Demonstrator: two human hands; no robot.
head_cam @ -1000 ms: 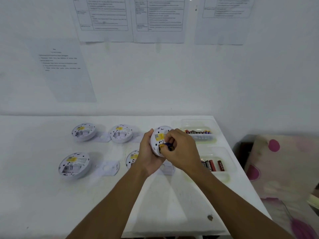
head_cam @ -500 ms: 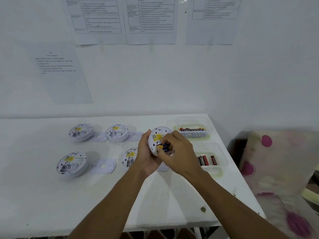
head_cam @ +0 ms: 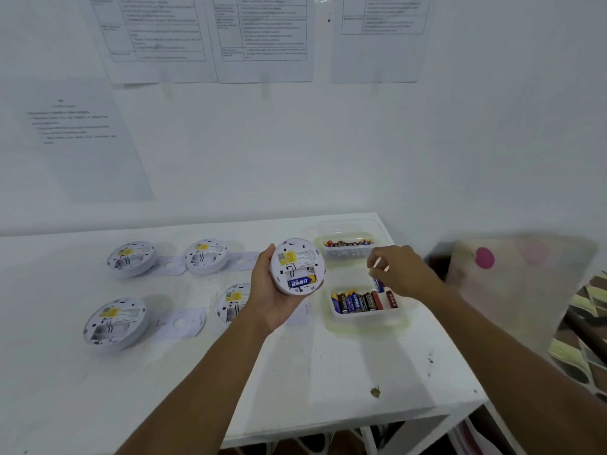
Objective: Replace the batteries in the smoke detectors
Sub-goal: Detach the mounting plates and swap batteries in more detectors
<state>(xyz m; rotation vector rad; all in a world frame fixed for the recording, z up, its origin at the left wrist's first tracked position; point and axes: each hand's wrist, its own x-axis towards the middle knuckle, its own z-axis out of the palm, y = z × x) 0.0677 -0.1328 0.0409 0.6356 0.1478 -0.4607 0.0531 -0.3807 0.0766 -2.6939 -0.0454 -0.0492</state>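
Note:
My left hand [head_cam: 267,295] grips a round white smoke detector [head_cam: 297,266] with its back towards me. One blue battery [head_cam: 302,283] sits in its open compartment. My right hand [head_cam: 402,270] is over the near clear tray [head_cam: 364,318] of batteries and pinches a blue battery [head_cam: 378,284] upright between fingers and thumb. The tray holds several blue, black and red batteries [head_cam: 358,302].
Other detectors lie back-up on the white table [head_cam: 295,382]: two at the back [head_cam: 131,257] [head_cam: 205,256], one front left [head_cam: 113,323], one [head_cam: 231,302] partly behind my left wrist. Flat mounting plates [head_cam: 180,321] lie beside them. A second battery tray [head_cam: 348,246] stands at the back right. The table's edge is near on the right.
My right hand left the detector, moved right to the near tray and took up a battery. The detector now shows one battery seated. The camera view shifted.

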